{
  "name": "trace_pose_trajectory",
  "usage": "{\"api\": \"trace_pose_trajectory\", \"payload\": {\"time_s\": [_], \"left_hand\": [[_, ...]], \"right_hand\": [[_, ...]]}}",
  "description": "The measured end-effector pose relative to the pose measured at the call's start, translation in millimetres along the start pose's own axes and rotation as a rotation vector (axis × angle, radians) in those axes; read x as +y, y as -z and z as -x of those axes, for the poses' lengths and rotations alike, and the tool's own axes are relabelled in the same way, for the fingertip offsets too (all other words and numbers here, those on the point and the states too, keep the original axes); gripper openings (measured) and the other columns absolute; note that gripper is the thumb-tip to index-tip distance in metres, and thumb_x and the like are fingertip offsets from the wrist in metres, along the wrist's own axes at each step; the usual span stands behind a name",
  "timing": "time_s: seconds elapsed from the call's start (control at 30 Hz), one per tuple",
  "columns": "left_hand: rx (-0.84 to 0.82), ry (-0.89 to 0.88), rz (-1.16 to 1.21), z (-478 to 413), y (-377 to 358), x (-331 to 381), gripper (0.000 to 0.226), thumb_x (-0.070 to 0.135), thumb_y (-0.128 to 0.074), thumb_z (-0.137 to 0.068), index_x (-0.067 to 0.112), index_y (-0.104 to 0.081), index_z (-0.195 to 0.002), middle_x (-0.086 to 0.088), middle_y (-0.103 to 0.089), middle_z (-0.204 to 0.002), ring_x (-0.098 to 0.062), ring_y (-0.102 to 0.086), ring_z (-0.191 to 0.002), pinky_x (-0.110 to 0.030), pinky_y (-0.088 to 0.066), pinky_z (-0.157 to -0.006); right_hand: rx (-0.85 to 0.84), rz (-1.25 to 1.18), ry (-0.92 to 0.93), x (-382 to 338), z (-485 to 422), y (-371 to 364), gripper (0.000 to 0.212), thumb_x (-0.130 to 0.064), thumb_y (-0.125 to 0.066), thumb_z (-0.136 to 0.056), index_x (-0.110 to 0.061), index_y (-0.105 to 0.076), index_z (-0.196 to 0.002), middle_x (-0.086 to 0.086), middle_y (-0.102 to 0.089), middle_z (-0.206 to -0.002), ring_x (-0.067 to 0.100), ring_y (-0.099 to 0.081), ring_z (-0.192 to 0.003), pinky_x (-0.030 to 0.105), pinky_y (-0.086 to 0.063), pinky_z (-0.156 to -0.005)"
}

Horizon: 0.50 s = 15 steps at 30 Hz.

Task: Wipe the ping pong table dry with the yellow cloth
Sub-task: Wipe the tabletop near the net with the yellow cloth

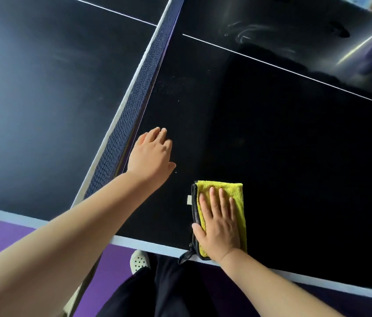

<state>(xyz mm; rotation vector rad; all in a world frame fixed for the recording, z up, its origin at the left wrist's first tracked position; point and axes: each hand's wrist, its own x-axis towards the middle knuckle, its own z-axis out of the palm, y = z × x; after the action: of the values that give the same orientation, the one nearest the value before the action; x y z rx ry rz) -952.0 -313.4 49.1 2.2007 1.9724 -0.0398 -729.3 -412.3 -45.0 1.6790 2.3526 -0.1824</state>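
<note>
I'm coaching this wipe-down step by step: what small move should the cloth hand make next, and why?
Probably slide the right hand, flat on the yellow cloth, forward and leftward: the cloth sits at the near edge of the table, while pale specks, perhaps droplets, lie farther up beside the net.

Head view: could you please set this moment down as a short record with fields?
ping pong table: dark surface, white lines, faint streaks on its far part
net: stretched across the table, left of both hands
yellow cloth: folded, flat at the near edge, dark trim hanging over
right hand: flat on the yellow cloth, fingers straight, pressing it down
left hand: rests on the bare table beside the net, holds nothing
floor: purple
</note>
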Motion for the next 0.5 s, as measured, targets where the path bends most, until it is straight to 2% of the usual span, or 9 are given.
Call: {"api": "trace_pose_trajectory", "payload": {"time_s": [0.1, 0.23, 0.33, 0.43, 0.5], "left_hand": [[-0.03, 0.013, 0.006, 8, -2, -7, 0.061, 0.044, -0.054, -0.089, 0.014, -0.039, -0.14, -0.008, -0.018, -0.157, -0.023, -0.011, -0.144, -0.036, -0.012, -0.115], [-0.055, 0.034, 0.008, 7, -1, -19, 0.06, 0.04, -0.056, -0.088, 0.014, -0.04, -0.139, -0.008, -0.02, -0.156, -0.023, -0.012, -0.144, -0.036, -0.013, -0.114], [-0.096, 0.053, 0.008, -4, -4, -25, 0.06, 0.038, -0.057, -0.087, 0.014, -0.039, -0.139, -0.007, -0.021, -0.155, -0.023, -0.013, -0.143, -0.035, -0.012, -0.115], [-0.127, 0.067, 0.005, -21, -9, -29, 0.055, 0.036, -0.058, -0.086, 0.014, -0.045, -0.134, -0.007, -0.029, -0.151, -0.023, -0.019, -0.14, -0.033, -0.015, -0.112], [-0.126, 0.062, 0.0, -36, -12, -30, 0.045, 0.034, -0.058, -0.085, 0.014, -0.05, -0.125, -0.005, -0.037, -0.143, -0.022, -0.025, -0.136, -0.032, -0.019, -0.109]], "right_hand": [[0.0, -0.083, -0.176, -22, 2, 1, 0.075, -0.053, -0.038, -0.084, -0.012, -0.043, -0.146, 0.021, -0.037, -0.153, 0.044, -0.033, -0.141, 0.056, -0.017, -0.114], [0.03, -0.167, -0.41, -49, -22, 6, 0.077, -0.055, -0.033, -0.084, -0.011, -0.045, -0.145, 0.023, -0.038, -0.152, 0.045, -0.031, -0.14, 0.058, -0.016, -0.113], [0.03, -0.221, -0.575, -60, -56, 16, 0.08, -0.058, -0.03, -0.087, -0.011, -0.035, -0.151, 0.023, -0.027, -0.157, 0.045, -0.019, -0.145, 0.057, -0.005, -0.116], [0.016, -0.237, -0.65, -57, -101, 23, 0.082, -0.06, -0.035, -0.093, -0.014, -0.013, -0.157, 0.02, -0.007, -0.163, 0.043, 0.0, -0.149, 0.056, 0.009, -0.114], [0.065, -0.246, -0.678, -50, -132, 29, 0.081, -0.06, -0.031, -0.093, -0.014, -0.012, -0.157, 0.02, -0.005, -0.163, 0.042, 0.002, -0.149, 0.057, 0.01, -0.115]]}}
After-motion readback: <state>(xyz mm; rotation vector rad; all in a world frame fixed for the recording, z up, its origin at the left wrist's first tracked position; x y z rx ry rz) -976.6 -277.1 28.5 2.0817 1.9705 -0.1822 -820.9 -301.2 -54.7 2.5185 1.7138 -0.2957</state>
